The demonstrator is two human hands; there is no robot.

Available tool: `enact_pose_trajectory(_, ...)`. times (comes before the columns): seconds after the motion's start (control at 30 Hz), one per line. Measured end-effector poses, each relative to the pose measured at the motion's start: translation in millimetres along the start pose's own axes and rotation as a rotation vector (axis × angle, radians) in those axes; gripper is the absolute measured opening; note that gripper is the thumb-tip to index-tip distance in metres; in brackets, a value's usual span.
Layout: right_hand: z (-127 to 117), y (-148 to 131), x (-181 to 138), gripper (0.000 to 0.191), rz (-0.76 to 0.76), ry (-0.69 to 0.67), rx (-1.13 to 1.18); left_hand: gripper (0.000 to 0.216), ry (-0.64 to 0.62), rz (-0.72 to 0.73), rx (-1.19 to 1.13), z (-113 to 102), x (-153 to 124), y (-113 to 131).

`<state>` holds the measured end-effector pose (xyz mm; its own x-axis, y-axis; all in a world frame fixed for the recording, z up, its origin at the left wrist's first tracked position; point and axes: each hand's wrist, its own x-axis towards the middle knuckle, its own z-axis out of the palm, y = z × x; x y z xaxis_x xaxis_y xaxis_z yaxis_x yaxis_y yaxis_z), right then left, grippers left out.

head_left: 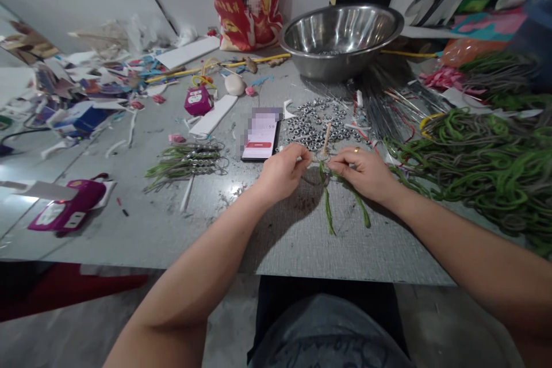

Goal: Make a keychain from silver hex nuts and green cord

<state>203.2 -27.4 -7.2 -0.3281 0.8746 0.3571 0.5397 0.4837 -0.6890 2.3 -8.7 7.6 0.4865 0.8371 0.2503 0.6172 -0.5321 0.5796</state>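
Note:
My left hand [287,169] is closed in a pinch just in front of the phone, its fingertips on something too small to make out. Beside it my right hand [360,169], with a ring on one finger, pinches a green cord [328,207] whose two loose ends hang toward the table's front edge. A thin wooden stick [326,138] stands up between the hands. Right behind them lies a spread of shiny metal beads [313,123]. The phone [261,133] lies with its screen lit.
At right is a heap of green and grey cords [478,167]. A steel bowl [340,40] stands behind the beads, near a red bag [245,6]. Finished-looking beaded cords [185,164] lie left. Purple power sockets [71,204] and paper scraps [95,80] are farther left.

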Motion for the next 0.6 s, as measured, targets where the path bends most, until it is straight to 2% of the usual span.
enact_pose_trajectory(0.1, -1, 0, 0, 0.030, 0.057, 0.012, -0.004, 0.007, 0.031, -0.008, 0.047, 2, -1, 1)
enact_pose_trajectory(0.2, -1, -1, 0, 0.032, 0.056, 0.026, -0.001, 0.018, 0.106, -0.032, -0.073, 6, -5, 7)
enact_pose_trajectory(0.27, 1, -3, 0, 0.035, 0.031, 0.013, -0.012, 0.029, 0.091, -0.031, -0.210, 9, -7, 12)
enact_pose_trajectory(0.37, 2, -6, -1, 0.038, 0.004, -0.019, -0.050, 0.027, 0.036, 0.081, -0.345, 15, -9, 16)
enact_pose_trajectory(0.5, 2, -10, -1, 0.039, -0.020, -0.046, -0.089, 0.010, 0.046, 0.157, -0.264, 20, -6, 14)
enact_pose_trajectory(0.6, -2, -8, 0, 0.036, -0.062, -0.063, -0.093, 0.012, 0.075, 0.198, -0.146, 20, -4, 12)
